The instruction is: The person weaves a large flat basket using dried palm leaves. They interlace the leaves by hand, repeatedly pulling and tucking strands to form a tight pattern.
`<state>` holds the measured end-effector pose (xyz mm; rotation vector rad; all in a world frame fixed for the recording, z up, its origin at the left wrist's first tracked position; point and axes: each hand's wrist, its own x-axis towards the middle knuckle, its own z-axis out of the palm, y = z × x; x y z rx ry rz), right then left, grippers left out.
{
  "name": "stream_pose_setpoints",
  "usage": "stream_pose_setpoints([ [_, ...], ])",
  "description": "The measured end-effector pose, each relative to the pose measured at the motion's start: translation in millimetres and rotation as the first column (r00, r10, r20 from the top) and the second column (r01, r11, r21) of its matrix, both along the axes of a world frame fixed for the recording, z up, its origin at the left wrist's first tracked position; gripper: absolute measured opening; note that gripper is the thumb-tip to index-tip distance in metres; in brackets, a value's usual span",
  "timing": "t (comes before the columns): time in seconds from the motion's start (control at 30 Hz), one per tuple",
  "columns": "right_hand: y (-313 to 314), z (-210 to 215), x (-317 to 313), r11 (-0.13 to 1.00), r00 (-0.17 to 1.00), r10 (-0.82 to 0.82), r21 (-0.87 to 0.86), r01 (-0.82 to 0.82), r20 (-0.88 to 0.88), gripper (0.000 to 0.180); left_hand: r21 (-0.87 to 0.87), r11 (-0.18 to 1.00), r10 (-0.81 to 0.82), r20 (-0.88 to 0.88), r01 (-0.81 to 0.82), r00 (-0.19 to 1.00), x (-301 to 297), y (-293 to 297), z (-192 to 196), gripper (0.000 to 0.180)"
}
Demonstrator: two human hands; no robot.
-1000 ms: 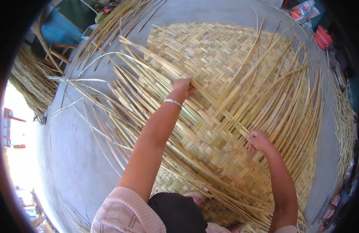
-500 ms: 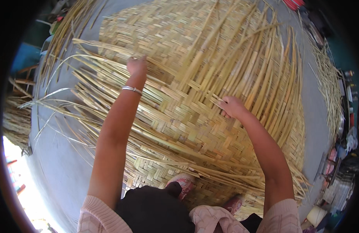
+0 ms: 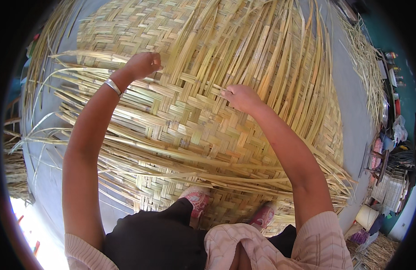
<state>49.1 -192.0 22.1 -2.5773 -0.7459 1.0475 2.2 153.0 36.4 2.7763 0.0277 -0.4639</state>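
Note:
A large woven mat [image 3: 127, 29] of flattened reed strips lies beneath my hands, with a herringbone weave. My left hand [image 3: 145, 65], a silver bangle at its wrist, is closed over a reed strip [image 3: 93, 56] at the left side of the weave; its fingertips are partly hidden. To the right, my right hand [image 3: 240, 97] pinches the end of a short reed strip [image 3: 216, 88] at the edge of the woven part. Long unwoven strips [image 3: 266, 58] fan away from me beyond that hand. More loose strips [image 3: 104, 130] stick out to the left.
My pink patterned shoes [image 3: 199, 200] stand on the near part of the mat. Loose reeds lie in piles on the grey floor [image 3: 354, 103], at far left and at right [image 3: 361, 58]. A rack [image 3: 385, 189] and household goods line the right side.
Both hands have shifted left and a little farther away in the picture, while the whole view has also moved. The right hand still pinches a strip, and the left stays closed.

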Motion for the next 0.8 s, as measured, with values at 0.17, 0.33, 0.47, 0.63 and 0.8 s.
stream_pose_setpoints([
  [0.17, 0.5, -3.0, -12.1, 0.994, 0.998, 0.068, 0.086, -0.068, 0.006, 0.043, -0.026, 0.999, -0.036, -0.232, 0.031, 0.972, -0.6, -1.9, 1.0, 0.014],
  [0.33, 2.5, -6.4, -7.8, 0.998, 0.98, -0.053, 0.011, 0.056, -0.19, 0.044, -0.163, 0.986, -0.017, -0.24, -0.023, 0.971, 10.2, 6.8, -1.2, 0.014],
  [0.47, 0.3, -7.2, -6.3, 0.98, 0.944, -0.171, 0.052, 0.193, -0.281, 0.046, -0.225, 0.974, -0.063, -0.219, 0.013, 0.974, 14.7, 11.5, -5.8, 0.015],
  [0.63, 2.9, -5.0, -13.8, 0.991, 0.989, -0.13, 0.026, 0.132, -0.068, 0.047, -0.228, 0.971, 0.045, -0.138, -0.075, 0.989, 16.6, 4.8, -9.6, 0.017],
  [0.8, 2.4, -1.5, -13.2, 0.99, 0.986, -0.136, 0.008, 0.137, -0.094, 0.042, -0.181, 0.978, -0.134, -0.152, 0.106, 0.979, 14.9, 3.4, -1.3, 0.015],
])
